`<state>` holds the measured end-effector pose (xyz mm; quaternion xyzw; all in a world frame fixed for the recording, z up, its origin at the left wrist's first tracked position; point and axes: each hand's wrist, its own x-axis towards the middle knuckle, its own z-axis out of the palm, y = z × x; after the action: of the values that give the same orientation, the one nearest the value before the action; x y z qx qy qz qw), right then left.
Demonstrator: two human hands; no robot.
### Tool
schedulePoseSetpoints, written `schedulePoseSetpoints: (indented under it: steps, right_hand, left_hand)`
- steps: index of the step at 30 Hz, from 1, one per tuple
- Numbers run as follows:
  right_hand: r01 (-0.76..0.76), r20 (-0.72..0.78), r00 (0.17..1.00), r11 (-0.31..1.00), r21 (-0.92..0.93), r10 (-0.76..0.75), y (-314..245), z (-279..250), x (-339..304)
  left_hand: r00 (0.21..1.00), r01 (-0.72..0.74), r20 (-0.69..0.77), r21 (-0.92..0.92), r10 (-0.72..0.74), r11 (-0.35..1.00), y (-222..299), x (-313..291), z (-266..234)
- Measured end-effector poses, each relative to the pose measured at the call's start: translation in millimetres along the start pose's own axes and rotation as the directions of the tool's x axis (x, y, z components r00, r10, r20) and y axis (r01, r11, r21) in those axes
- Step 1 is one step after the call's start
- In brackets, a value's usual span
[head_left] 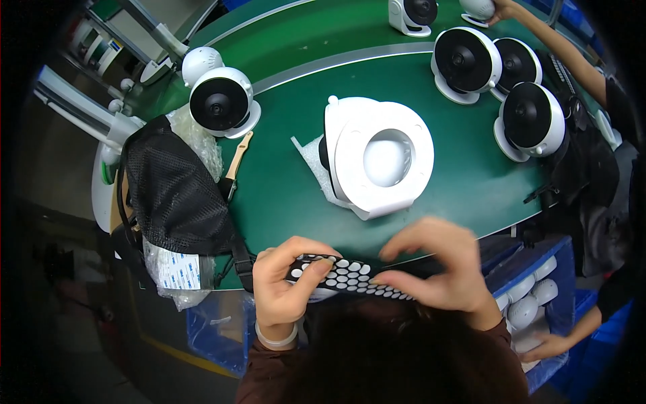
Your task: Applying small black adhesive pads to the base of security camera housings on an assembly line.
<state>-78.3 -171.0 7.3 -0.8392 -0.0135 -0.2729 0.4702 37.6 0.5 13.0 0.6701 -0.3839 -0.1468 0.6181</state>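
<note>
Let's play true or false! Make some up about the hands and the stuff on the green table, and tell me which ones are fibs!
1. The left hand holds a black strip with white dots. True.
2. The right hand is inside the hole of the big white thing. False: the right hand is beside the dotted strip, apart from the big white thing.
3. Another person's hand is at the blue-lined box. True.
4. The mesh bag is bright yellow. False: the mesh bag is black.
5. The wooden-handled tool lies left of the big white thing. True.
</note>
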Motion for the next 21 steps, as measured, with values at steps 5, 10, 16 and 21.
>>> schedulePoseSetpoints:
  steps: [5, 10, 16, 21]
  right_hand:
    - [-0.204, -0.277, 0.945, 0.975, -0.087, 0.173, 22.3, -26.3, 43.7]
    - [-0.166, 0.091, 0.984, 0.969, 0.183, 0.152, 19.1, -21.7, 51.6]
    - [-0.194, 0.086, 0.98, 0.954, 0.23, 0.178, 35.1, -11.7, 53.9]
    - [0.065, -0.286, 0.952, 0.987, -0.149, -0.106, 6.9, -18.3, 18.5]
  left_hand:
    - [0.999, -0.03, 0.016, 0.017, 0.03, 0.999, -12.4, 7.2, -2.2]
    - [0.995, 0.051, 0.072, 0.187, -0.066, 0.981, -30.0, 22.6, -3.3]
    - [0.986, 0.145, 0.091, -0.023, -0.142, 0.989, -34.8, 10.7, -7.9]
    - [0.994, 0.092, 0.054, -0.04, -0.09, 0.995, -0.1, 10.6, -0.3]
